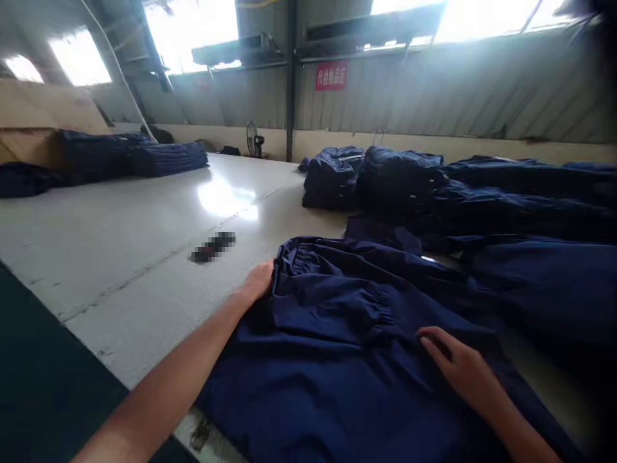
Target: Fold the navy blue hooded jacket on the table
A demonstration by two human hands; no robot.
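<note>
A navy blue garment (332, 366) with gathered elastic bands lies spread over the near part of the table, covering its front edge. At the garment's far left corner, my left hand (260, 280) grips the folded edge, and most of its fingertips are hidden by the cloth. My right hand (460, 366) is over the right side of the garment. Its thumb and forefinger come together at the cloth, seemingly pinching a bit of it, while the other fingers are curled underneath and mostly out of sight.
On the pale table (144, 231), a small dark blurred item (213, 247) lies to the left. Stacks of folded navy garments (332, 180) stand at the back right, with more piles (168, 159) at the far left beside a cardboard box (29, 148). A fan (254, 139) is near the wall.
</note>
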